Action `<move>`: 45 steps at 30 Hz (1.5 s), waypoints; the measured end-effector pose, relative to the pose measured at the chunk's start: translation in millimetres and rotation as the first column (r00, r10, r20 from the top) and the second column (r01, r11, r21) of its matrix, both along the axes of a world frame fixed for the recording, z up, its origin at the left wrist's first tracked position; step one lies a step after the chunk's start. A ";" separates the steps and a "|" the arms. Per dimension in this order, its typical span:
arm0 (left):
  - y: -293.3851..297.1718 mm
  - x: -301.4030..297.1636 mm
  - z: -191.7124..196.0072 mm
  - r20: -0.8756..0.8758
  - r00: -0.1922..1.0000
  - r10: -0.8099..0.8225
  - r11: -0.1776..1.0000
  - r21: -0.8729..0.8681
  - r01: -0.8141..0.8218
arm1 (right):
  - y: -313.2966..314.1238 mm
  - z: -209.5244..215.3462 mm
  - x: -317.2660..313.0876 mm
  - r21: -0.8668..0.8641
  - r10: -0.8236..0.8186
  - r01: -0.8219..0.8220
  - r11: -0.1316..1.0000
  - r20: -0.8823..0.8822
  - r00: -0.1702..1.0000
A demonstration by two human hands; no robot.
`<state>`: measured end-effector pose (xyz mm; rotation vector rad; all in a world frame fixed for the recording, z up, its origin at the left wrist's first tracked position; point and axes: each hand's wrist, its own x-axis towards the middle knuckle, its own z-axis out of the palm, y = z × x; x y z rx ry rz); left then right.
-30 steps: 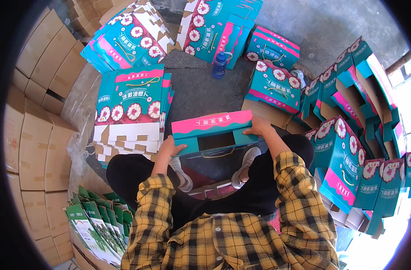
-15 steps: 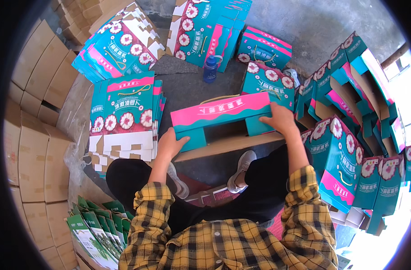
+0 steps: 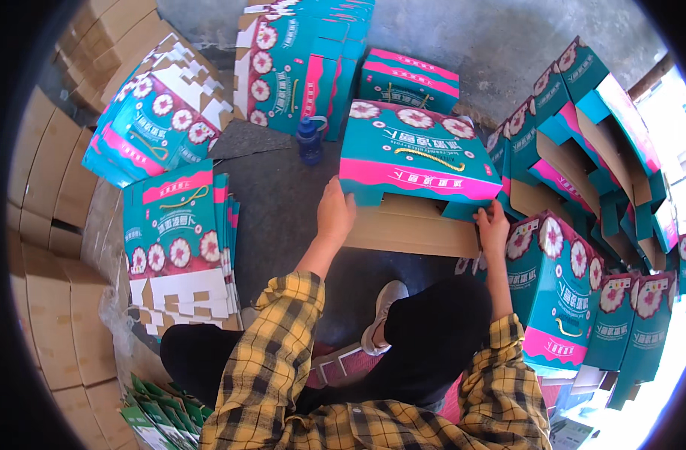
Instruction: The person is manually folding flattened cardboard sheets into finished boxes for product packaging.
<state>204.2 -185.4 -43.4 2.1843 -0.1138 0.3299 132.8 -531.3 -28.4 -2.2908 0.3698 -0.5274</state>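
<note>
A teal and pink carton [image 3: 422, 154] with round flower-like prints and a yellow rope handle is tilted before me, its end nearest me facing up toward me. Flaps hang loose there, and one long brown flap [image 3: 410, 229] sticks out below. My left hand [image 3: 334, 214] grips the carton's left corner, fingers partly hidden behind it. At the right corner, my right hand [image 3: 493, 227] pinches the edge, with the thumb near a teal side flap [image 3: 467, 211].
Flat, unfolded cartons [image 3: 174, 247] are stacked on the left, with more stacks behind. A blue bottle [image 3: 310, 142] stands on the dark floor. Opened-up cartons [image 3: 557, 292] crowd the right. Brown boxes [image 3: 54, 300] line the far left; green packages [image 3: 163, 412] lie near my left knee.
The carton has moved right and turned so its printed face with the rope shows. Both hands have shifted with it, and my view has swung slightly right.
</note>
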 end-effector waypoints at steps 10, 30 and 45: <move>-49.2 48.8 -85.7 -0.370 0.881 -0.295 0.922 -0.352 0.161 | -54.8 -104.9 25.2 0.608 -0.130 0.190 0.771 -0.143 0.981; -74.0 66.4 -81.9 -0.524 0.740 -0.422 0.830 -0.551 0.084 | -65.8 -98.4 30.6 0.822 -0.127 0.198 0.534 -0.154 0.980; 77.9 -63.3 61.8 -0.707 0.512 -0.488 0.425 0.320 0.847 | -16.2 -49.4 -13.0 0.748 0.116 0.244 0.617 -0.393 0.912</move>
